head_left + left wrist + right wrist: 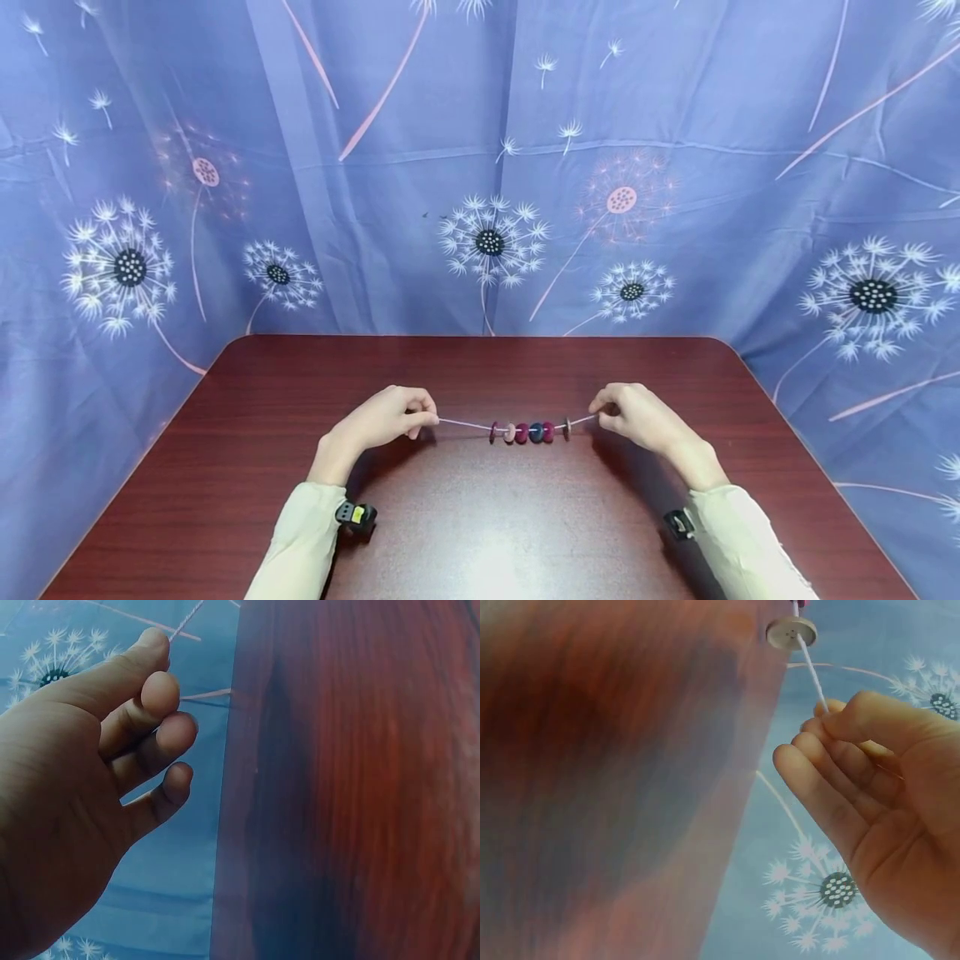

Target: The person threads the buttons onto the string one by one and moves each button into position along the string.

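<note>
A pale string (463, 424) stretches between the two hands above the table, sagging slightly in the middle. My left hand (386, 417) pinches its left end between thumb and forefinger; the other fingers curl loosely in the left wrist view. At the opposite end, my right hand (639, 418) pinches the string between thumb and fingertips. Several buttons hang threaded along the middle: a dark red button (492, 432) at the left, then a pink button (510, 432), a dark blue button (536, 432) between maroon ones, and a tan round button (791, 634) nearest the right hand.
A dark reddish-brown wooden table (262, 400) lies under both hands, with glare near its front. Blue curtains (405, 250) with dandelion prints surround its back and sides. Each sleeved wrist carries a small black camera, such as the left camera (357, 516).
</note>
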`<state>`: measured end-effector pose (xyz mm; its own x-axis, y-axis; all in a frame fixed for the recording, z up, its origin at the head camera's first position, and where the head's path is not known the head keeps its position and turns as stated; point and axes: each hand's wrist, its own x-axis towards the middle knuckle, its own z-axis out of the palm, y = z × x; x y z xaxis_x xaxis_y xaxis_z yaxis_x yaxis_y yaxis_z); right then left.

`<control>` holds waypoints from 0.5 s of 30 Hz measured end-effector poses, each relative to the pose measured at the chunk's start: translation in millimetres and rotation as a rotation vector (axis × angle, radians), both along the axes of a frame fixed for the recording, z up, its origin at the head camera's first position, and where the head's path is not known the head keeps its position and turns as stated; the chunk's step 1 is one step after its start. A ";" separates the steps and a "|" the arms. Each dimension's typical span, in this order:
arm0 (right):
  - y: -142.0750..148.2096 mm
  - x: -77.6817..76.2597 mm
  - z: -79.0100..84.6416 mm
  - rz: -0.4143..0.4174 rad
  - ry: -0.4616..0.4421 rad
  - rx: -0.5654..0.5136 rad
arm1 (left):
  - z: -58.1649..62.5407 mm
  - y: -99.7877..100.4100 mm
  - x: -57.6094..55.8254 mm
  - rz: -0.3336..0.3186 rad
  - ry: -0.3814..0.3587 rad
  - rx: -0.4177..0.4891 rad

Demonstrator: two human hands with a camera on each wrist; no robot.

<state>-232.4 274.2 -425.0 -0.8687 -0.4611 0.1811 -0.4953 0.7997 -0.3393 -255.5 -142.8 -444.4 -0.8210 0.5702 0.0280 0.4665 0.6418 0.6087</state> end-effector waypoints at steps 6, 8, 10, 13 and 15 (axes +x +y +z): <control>-12.6 1.4 8.7 0.015 0.000 0.002 | 1.3 -13.7 4.1 0.017 -0.007 0.010; -16.4 1.1 9.1 0.028 0.009 0.010 | 1.1 -18.7 4.8 0.029 -0.011 0.011; -20.2 -0.1 8.3 0.050 0.028 0.016 | 1.2 -23.7 5.3 0.036 -0.009 0.017; -26.5 -2.0 6.7 0.077 0.051 0.021 | 3.3 -31.3 6.0 0.049 -0.005 0.019; -31.6 -3.2 6.2 0.090 0.062 0.019 | 5.3 -36.6 6.3 0.063 0.000 0.019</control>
